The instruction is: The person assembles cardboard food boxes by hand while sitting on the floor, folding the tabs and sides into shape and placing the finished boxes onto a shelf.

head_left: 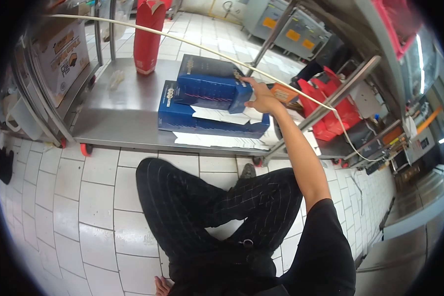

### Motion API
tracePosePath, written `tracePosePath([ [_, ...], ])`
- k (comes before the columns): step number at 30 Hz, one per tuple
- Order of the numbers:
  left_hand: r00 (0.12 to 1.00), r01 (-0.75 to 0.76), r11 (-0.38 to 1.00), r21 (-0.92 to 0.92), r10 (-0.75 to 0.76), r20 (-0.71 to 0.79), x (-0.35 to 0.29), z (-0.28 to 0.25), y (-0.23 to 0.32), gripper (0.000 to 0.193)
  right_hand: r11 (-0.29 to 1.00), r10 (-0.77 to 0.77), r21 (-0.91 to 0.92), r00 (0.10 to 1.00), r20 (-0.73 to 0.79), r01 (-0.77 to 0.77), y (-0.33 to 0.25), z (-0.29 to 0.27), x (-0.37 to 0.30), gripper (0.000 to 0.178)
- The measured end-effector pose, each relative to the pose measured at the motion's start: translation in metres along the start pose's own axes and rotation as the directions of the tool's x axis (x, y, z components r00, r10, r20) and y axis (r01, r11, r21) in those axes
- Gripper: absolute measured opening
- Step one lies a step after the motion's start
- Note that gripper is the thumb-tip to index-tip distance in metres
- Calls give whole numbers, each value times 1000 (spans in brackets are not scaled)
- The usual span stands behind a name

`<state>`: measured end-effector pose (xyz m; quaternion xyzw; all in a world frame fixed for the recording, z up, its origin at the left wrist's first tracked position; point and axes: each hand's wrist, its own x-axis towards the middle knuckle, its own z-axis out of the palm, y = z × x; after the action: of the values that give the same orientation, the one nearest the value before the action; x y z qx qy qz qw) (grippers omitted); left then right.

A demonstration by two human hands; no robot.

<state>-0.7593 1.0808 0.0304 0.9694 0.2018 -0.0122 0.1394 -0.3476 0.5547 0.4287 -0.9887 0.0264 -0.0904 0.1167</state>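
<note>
My right hand [263, 97] reaches out to a dark blue cardboard box [207, 89] on the steel lower shelf [113, 106]. Its thumb and fingers grip the right end of this box. A second, wider blue box [175, 116] lies underneath, and torn white paper edges [222, 140] stick out along the front of the stack. Low at the bottom edge, beside my leg, my left hand [163, 285] shows only in part. Its fingers look spread at floor level, with nothing visible in them.
A tall red carton [148, 39] stands behind the boxes, and red containers [325, 108] sit to the right. At left is a brown carton [64, 56]. A pale cord [202, 48] crosses in front of the shelf. White tiles [96, 202] cover the floor around my bent legs.
</note>
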Motion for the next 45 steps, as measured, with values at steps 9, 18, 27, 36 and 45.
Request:
tracePosePath([
  [9, 965, 253, 967, -1, -252, -78, 143, -9, -7, 52, 864, 44, 503, 998, -44, -15, 5, 31, 11, 57],
  [18, 233, -967, 250, 53, 949, -212, 344, -260, 613, 62, 671, 57, 721, 957, -283, 173, 20, 57, -4, 44],
  [27, 226, -972, 228, 53, 973, -39, 329, -238, 626, 74, 708, 146, 696, 940, -309, 119, 13, 60, -6, 44],
  [36, 261, -950, 276, 144, 959, -114, 322, -224, 626, 71, 886, 193, 462, 880, -435, 34, -16, 80, 6, 37],
  [45, 245, -951, 274, 142, 950, -192, 324, -217, 622, 70, 807, 167, 590, 961, -220, -5, 41, 93, -2, 17],
])
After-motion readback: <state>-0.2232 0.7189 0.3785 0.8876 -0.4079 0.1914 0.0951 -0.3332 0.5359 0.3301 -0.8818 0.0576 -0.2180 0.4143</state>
